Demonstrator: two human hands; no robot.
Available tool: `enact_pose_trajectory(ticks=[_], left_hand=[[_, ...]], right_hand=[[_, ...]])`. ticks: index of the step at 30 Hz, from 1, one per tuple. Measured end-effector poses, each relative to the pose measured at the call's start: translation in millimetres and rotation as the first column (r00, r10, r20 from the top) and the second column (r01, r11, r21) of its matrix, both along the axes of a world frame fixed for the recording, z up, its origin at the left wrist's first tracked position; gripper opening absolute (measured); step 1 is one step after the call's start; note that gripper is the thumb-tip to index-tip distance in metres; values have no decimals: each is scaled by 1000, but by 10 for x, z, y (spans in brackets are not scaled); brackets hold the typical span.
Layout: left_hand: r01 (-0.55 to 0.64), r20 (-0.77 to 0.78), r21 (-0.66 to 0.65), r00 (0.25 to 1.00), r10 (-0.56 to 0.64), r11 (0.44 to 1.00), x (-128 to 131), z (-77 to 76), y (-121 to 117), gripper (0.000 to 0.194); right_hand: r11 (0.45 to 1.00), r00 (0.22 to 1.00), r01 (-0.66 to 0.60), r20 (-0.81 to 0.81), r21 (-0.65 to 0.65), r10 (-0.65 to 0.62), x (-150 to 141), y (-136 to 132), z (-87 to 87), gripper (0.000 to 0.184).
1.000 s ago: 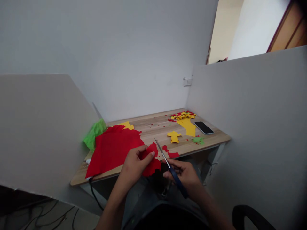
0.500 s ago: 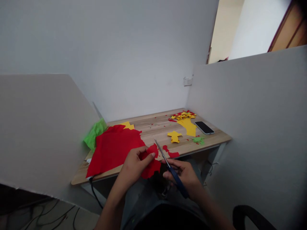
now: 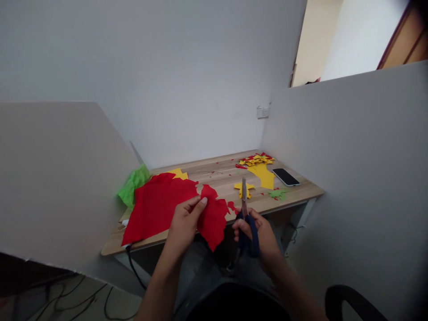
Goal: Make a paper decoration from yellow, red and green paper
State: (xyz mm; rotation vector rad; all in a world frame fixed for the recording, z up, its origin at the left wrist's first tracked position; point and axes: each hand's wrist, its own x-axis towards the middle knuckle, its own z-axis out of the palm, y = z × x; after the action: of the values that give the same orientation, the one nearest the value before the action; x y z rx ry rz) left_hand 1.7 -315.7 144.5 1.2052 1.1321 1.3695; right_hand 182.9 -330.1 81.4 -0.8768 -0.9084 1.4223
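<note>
Pinched between the thumb and fingers of my left hand [image 3: 187, 216] is a red cut-out piece [image 3: 214, 216] with jagged edges, held over the table's front edge. My right hand [image 3: 256, 234] grips blue-handled scissors [image 3: 245, 198], blades pointing up and away, apart from the red piece. A large red sheet [image 3: 160, 207] lies left of the piece. Behind the scissors' blades rests a yellow cut-out shape [image 3: 249, 188], partly hidden. Small red scraps [image 3: 232, 206] lie between my hands at the table edge.
On the wooden table [image 3: 217, 171] are a phone [image 3: 286, 177], a green cut-out [image 3: 277, 194], a yellow sheet [image 3: 265, 178] and a pile of yellow and red cut-outs [image 3: 257, 159]. Crumpled green material [image 3: 133, 180] sits at the left. Partitions [image 3: 354, 169] stand on both sides.
The scissors have moved right, away from the red piece, and now point straight up. In my left hand the red piece has turned and spreads out more.
</note>
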Motion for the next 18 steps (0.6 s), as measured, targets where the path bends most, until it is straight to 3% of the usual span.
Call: enact_pose_trajectory(ticks=[5, 10, 14, 18], left_hand=[[47, 91, 3, 995, -47, 999, 89, 56, -55, 33], [63, 69, 13, 996, -64, 998, 98, 19, -47, 31], [9, 66, 38, 998, -11, 999, 62, -26, -39, 29], [-37, 87, 44, 996, 33, 998, 19, -6, -58, 28]], right_hand=[[991, 983, 121, -146, 52, -113, -71, 106, 213, 62], [995, 997, 66, -49, 78, -63, -68, 130, 368, 65], [986, 996, 22, 77, 167, -36, -1, 182, 355, 62], [975, 978, -134, 184, 174, 102, 142, 151, 235, 57]])
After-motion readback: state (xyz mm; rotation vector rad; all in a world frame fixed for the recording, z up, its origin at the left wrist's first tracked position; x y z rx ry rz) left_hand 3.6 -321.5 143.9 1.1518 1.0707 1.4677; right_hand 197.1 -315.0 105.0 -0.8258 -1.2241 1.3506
